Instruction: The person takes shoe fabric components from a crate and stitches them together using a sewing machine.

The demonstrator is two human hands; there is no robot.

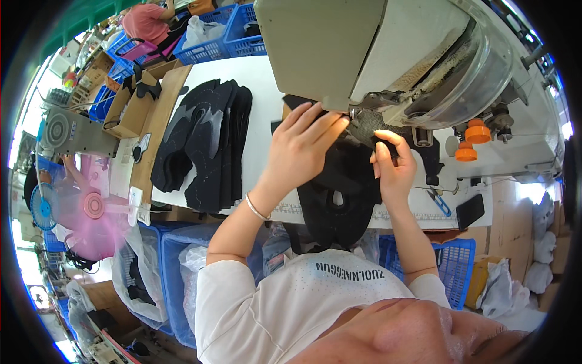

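Observation:
Over the black fabric piece [336,212] on the sewing machine's bed, my left hand [303,145] lies with fingers stretched out, its fingertips beside the needle area [353,114]. My right hand [394,167] is to the right of the needle, fingers curled, with thumb and index finger pinched at the edge of the dark material. The fabric hangs over the table's front edge toward my body. A textured dark patch [379,124] shows under the machine head [327,48]. What lies beneath my left palm is hidden.
Left on the white table [260,79] is a stack of black cut pieces [209,145]. At right lie blue-handled snips [441,203] and a black phone [470,211]. A pink fan [94,206], a cardboard box [130,109] and blue crates [209,36] surround the table; another person [145,24] sits behind.

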